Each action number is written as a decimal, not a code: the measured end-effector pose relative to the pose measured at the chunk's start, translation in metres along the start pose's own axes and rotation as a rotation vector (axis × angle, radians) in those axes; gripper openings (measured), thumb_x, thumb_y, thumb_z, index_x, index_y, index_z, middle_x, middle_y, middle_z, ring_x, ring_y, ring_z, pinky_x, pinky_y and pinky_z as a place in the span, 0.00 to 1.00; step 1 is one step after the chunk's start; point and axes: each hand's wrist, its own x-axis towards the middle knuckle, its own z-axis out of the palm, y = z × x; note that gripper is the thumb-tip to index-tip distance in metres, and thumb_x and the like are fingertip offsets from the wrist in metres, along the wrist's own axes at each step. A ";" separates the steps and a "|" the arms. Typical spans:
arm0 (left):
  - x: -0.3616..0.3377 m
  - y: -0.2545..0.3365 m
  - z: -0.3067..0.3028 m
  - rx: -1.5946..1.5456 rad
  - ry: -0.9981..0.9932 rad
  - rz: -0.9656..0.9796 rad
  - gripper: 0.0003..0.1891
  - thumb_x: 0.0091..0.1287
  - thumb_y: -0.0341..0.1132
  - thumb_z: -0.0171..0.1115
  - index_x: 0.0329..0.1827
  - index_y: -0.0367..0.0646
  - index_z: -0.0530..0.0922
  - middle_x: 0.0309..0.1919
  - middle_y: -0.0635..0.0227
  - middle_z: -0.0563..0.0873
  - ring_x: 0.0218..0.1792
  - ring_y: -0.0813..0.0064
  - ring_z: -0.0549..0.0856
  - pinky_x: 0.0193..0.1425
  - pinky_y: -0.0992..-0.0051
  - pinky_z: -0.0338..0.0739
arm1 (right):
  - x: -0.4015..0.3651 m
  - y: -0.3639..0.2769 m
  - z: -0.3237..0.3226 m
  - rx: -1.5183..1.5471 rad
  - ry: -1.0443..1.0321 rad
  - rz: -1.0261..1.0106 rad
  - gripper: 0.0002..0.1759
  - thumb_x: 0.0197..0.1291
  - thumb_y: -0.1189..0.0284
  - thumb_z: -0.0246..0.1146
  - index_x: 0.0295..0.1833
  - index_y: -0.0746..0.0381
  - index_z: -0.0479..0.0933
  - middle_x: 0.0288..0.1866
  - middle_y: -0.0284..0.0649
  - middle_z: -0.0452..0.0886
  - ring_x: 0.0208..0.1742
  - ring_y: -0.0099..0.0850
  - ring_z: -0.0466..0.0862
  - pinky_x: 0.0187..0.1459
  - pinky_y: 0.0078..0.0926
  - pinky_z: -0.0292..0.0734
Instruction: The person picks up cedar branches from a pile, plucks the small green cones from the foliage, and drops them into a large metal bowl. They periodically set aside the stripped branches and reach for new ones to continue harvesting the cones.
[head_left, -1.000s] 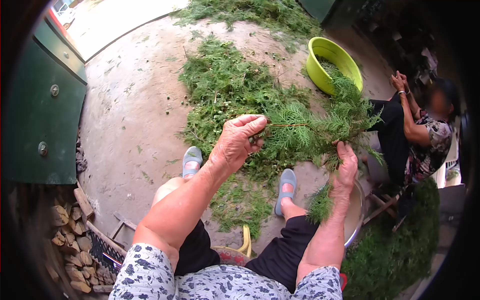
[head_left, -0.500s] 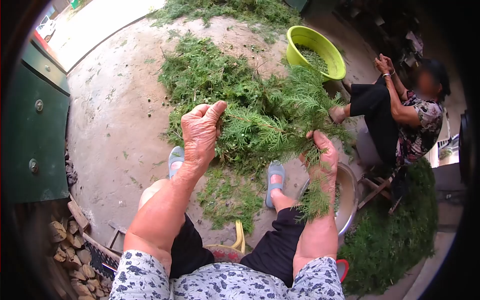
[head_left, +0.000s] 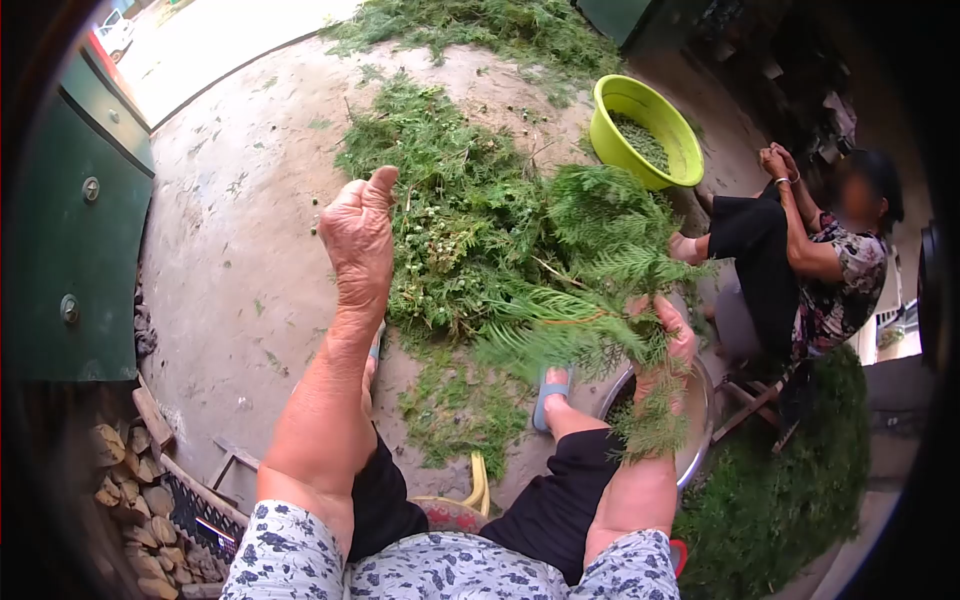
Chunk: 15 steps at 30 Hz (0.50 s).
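Note:
My right hand (head_left: 672, 345) is closed around the stem of a green cypress branch (head_left: 575, 325), whose flat feathery sprays reach left and hang over my wrist. My left hand (head_left: 358, 235) is a closed fist with the thumb raised, apart from the branch; whatever its curled fingers may hold is hidden. Below and beyond both hands lies a heap of cypress cuttings (head_left: 450, 230) with small pale green cones among the leaves. A metal basin (head_left: 702, 400) stands under my right forearm, partly covered by it.
A lime-green tub (head_left: 640, 135) with small green cones stands beyond the heap. At the right, another person (head_left: 800, 235) sits with hands raised together. More cuttings (head_left: 790, 480) lie behind that seat. Split firewood (head_left: 150, 510) is stacked at the lower left, below a green metal door (head_left: 75, 250).
My left hand has let go of the branch tip and moved left. The branch now droops, still in my right hand. The whole view has shifted slightly.

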 end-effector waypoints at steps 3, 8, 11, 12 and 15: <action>-0.005 -0.001 -0.004 -0.394 -0.104 -0.325 0.18 0.64 0.47 0.59 0.23 0.42 0.73 0.17 0.75 0.72 0.15 0.82 0.66 0.18 0.79 0.60 | -0.001 0.024 -0.037 0.748 -0.021 0.140 0.09 0.60 0.69 0.54 0.40 0.64 0.68 0.34 0.39 0.74 0.38 0.38 0.78 0.32 0.42 0.78; -0.009 -0.003 0.002 -0.904 -0.229 -0.729 0.10 0.67 0.39 0.55 0.36 0.41 0.73 0.24 0.70 0.76 0.17 0.84 0.68 0.16 0.86 0.60 | 0.032 0.039 -0.046 1.169 -0.606 0.215 0.16 0.55 0.63 0.57 0.43 0.63 0.67 0.33 0.40 0.71 0.35 0.37 0.74 0.29 0.37 0.70; -0.011 -0.003 0.004 -0.946 -0.258 -0.736 0.10 0.67 0.39 0.54 0.37 0.41 0.73 0.25 0.69 0.77 0.18 0.83 0.69 0.17 0.85 0.62 | 0.035 0.046 -0.039 1.276 -0.810 0.100 0.15 0.48 0.65 0.58 0.40 0.60 0.69 0.27 0.37 0.68 0.25 0.29 0.66 0.25 0.26 0.59; -0.011 -0.008 0.005 -0.965 -0.253 -0.763 0.10 0.68 0.40 0.54 0.38 0.41 0.74 0.26 0.68 0.78 0.18 0.83 0.70 0.17 0.84 0.63 | 0.030 0.040 -0.035 1.199 -0.685 0.089 0.13 0.47 0.66 0.58 0.37 0.60 0.68 0.26 0.36 0.67 0.24 0.28 0.65 0.23 0.26 0.59; -0.015 -0.011 0.009 -0.960 -0.287 -0.793 0.11 0.67 0.42 0.55 0.35 0.42 0.74 0.24 0.69 0.78 0.18 0.82 0.72 0.19 0.83 0.64 | 0.025 0.035 -0.034 1.021 -0.533 -0.031 0.09 0.49 0.65 0.54 0.32 0.59 0.67 0.25 0.36 0.66 0.22 0.27 0.63 0.21 0.25 0.59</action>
